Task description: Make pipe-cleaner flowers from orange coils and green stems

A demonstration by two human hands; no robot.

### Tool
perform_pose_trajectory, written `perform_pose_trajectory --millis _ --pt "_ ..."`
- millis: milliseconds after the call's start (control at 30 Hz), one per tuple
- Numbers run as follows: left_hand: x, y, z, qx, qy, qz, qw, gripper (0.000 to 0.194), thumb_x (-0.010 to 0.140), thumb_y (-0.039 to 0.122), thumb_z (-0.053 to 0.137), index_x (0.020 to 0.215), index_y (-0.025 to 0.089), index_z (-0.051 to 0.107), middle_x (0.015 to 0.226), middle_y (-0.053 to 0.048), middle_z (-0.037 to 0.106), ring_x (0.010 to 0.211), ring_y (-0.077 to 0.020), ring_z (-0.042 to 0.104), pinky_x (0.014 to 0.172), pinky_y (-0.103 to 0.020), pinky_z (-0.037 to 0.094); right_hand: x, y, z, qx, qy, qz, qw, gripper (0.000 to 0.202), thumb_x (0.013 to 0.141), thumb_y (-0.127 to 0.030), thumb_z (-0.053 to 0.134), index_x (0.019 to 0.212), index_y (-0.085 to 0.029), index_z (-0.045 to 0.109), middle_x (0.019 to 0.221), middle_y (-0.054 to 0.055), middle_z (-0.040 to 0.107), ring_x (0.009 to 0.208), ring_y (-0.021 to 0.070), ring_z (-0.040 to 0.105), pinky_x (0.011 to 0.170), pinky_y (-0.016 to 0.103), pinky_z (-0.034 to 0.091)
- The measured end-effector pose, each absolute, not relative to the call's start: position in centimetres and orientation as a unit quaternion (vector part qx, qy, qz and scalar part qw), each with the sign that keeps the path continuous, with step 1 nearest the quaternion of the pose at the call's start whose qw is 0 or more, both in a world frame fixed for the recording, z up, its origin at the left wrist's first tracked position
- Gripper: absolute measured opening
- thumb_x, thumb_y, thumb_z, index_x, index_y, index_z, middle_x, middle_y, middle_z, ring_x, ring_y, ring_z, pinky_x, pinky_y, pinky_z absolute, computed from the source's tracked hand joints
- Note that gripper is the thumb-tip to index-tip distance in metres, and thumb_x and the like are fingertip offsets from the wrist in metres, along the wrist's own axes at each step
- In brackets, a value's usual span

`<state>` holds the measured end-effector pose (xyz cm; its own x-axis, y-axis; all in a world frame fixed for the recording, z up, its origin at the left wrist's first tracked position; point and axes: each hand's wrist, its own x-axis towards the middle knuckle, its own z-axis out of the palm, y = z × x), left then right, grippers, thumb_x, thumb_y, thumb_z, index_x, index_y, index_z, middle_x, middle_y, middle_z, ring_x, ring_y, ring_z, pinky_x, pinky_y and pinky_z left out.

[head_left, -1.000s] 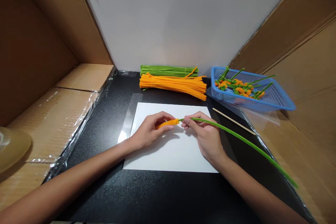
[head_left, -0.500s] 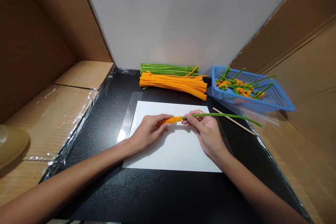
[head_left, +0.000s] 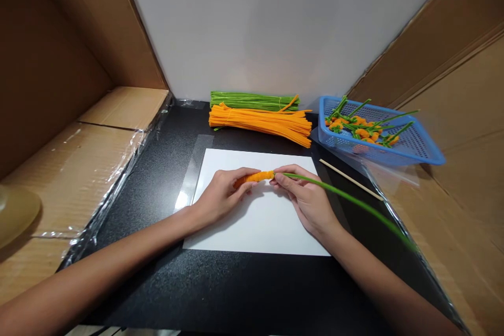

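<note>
Between the fingers and thumb of my left hand [head_left: 225, 191] is a coiled orange pipe cleaner [head_left: 258, 177], its right end poking out toward the other hand. My right hand [head_left: 309, 200] pinches a long green pipe cleaner [head_left: 346, 196] close to that orange end. The green stem trails off to the right in a downward curve, its far tip blurred. Both hands are over a white sheet of paper [head_left: 252, 231]. My fingers cover part of the coil, and the exact join between orange and green is hard to make out.
Behind the paper lie an orange pipe cleaner bundle [head_left: 260, 123] and a green bundle [head_left: 252, 100]. A blue basket [head_left: 417, 152] at the back right holds several small orange-and-green pieces. A thin wooden stick [head_left: 350, 179] lies right of the paper. Cardboard walls [head_left: 129, 26] flank the black table.
The green pipe cleaner's free end has swung downward and farther right, bending more. Both hands keep nearly the same place and grip. The whole view has shifted slightly.
</note>
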<state>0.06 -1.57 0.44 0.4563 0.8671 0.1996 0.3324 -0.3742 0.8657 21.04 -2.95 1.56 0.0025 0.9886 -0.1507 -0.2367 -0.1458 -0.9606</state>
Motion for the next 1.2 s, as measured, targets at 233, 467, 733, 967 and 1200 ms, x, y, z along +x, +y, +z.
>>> perform_pose_trajectory --millis 233,467,733,967,1200 --pt "0.0 -1.6 0.5 0.782 0.374 0.321 0.381 0.031 0.100 0.030 0.053 0.122 0.016 0.068 0.096 -0.006 0.077 0.065 -0.0115 0.058 0.063 -0.022 0.042 21.1 -2.7 1.4 -0.481 -0.406 0.566 0.533 0.024 0.066 -0.035 0.091 0.071 -0.019 0.076 0.064 0.001 0.070 0.061 0.0106 0.062 0.057 0.020 0.046" --pt "0.0 -1.6 0.7 0.784 0.369 0.313 0.389 0.033 0.101 0.035 0.052 0.122 0.017 0.069 0.088 -0.004 0.075 0.062 -0.0111 0.055 0.062 -0.022 0.041 20.9 -3.1 1.3 -0.486 -0.410 0.586 0.502 0.025 0.067 -0.037 0.091 0.078 -0.020 0.076 0.068 0.001 0.072 0.063 0.0112 0.063 0.057 0.020 0.045" --pt "0.0 -1.5 0.8 0.789 0.372 0.282 0.399 0.032 0.101 0.036 0.052 0.117 0.016 0.072 0.082 -0.002 0.072 0.062 -0.0109 0.053 0.061 -0.022 0.039 21.3 -2.5 1.5 -0.483 -0.393 0.577 0.528 0.024 0.065 -0.035 0.092 0.071 -0.018 0.076 0.064 0.001 0.070 0.060 0.0103 0.061 0.057 0.020 0.046" --pt "0.1 -1.4 0.9 0.771 0.390 0.291 0.411 0.033 0.097 0.040 0.060 0.118 0.018 0.072 0.080 -0.001 0.073 0.062 -0.0112 0.056 0.061 -0.022 0.040 20.9 -2.8 1.4 -0.483 -0.407 0.581 0.513 0.023 0.068 -0.035 0.090 0.071 -0.018 0.075 0.062 0.001 0.069 0.059 0.0095 0.060 0.057 0.020 0.045" --pt "0.1 -1.3 0.7 0.733 0.423 0.324 0.423 0.032 0.097 0.042 0.059 0.110 0.017 0.074 0.082 -0.003 0.074 0.066 -0.0127 0.060 0.059 -0.022 0.040 22.0 -1.9 1.9 -0.490 -0.340 0.572 0.564 0.029 0.061 -0.036 0.094 0.076 -0.019 0.076 0.068 0.001 0.070 0.062 0.0097 0.062 0.058 0.019 0.047"
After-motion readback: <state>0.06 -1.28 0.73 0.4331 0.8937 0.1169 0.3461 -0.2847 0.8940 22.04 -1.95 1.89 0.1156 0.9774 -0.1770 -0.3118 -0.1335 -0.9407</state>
